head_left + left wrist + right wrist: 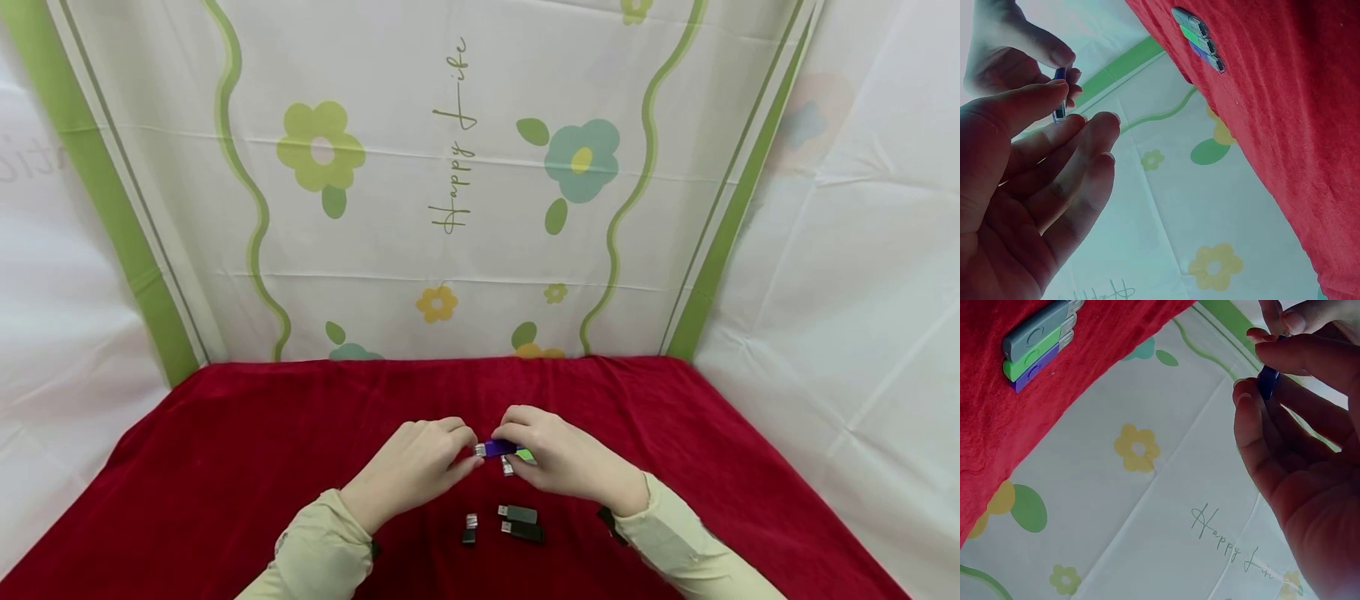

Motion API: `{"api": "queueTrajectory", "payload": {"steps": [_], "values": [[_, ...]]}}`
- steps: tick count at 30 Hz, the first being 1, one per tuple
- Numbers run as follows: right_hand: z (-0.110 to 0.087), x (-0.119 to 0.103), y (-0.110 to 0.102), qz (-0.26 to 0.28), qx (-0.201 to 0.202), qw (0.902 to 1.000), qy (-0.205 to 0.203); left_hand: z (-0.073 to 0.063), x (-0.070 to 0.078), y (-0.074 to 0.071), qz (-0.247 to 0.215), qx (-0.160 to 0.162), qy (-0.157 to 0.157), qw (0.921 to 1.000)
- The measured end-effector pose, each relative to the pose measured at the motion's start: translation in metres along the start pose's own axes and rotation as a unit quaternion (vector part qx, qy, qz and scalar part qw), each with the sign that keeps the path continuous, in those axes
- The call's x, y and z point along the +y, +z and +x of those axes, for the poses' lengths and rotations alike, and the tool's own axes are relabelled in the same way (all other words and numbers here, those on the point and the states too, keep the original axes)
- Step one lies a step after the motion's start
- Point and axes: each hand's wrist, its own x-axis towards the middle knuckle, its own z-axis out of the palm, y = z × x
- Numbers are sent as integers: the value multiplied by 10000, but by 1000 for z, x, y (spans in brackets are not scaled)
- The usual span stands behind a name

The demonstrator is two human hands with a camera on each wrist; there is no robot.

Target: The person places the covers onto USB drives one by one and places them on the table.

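A purple USB flash drive [500,448] with a metal plug is held above the red cloth, between both hands. My right hand [570,454] pinches its purple body between thumb and fingers. At the plug end, the thumb and index finger of my left hand [411,460] pinch the drive, its other fingers loosely bent in the left wrist view. Beneath the right hand, part of a green USB flash drive [527,456] shows. In the right wrist view it lies in a row between a grey flash drive [1035,330] and a second purple flash drive [1038,367].
Nearer the body, a grey flash drive [517,514] and a black flash drive [522,532] lie side by side on the red cloth [300,433]. Left of them is a small black piece with a metal end [470,529]. A flower-printed curtain [390,250] stands behind.
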Motion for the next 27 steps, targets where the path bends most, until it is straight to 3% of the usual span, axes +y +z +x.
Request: {"api": "queueTrajectory", "payload": {"steps": [14, 27], "values": [[2, 0, -2, 153, 105, 9998, -28, 2, -2, 0, 232, 149, 46, 9996], [3, 0, -1, 327, 194, 9989, -258, 1, 1, -3, 188, -27, 23, 9998]]}}
